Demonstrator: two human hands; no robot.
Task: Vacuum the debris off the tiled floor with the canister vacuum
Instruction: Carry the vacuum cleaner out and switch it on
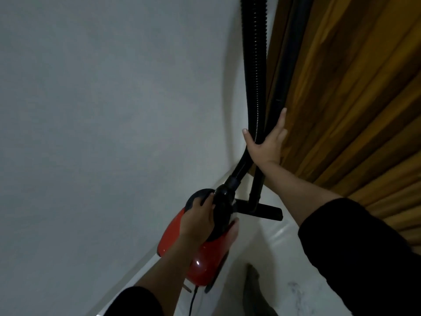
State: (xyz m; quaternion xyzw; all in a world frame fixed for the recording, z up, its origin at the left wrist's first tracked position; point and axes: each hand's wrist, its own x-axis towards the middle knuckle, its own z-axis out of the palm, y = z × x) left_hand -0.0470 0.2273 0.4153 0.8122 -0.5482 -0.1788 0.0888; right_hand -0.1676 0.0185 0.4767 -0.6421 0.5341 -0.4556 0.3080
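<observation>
From the head camera, two hands work one red canister vacuum [202, 254]. The left hand [200, 221] grips its black top. Above it, the right hand [265, 144], thumb and fingers spread, cradles the one ribbed black hose [255, 65] against the wooden door [353, 87]. Below that hand, one rigid tube [258, 179] meets one floor nozzle [262, 209] on the pale tiled floor [284, 258].

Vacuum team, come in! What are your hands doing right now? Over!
Left hand gripping the red canister vacuum. Right hand cradling the black ribbed hose, fingers straight, beside the wooden door. Floor nozzle down on the tiles.
</observation>
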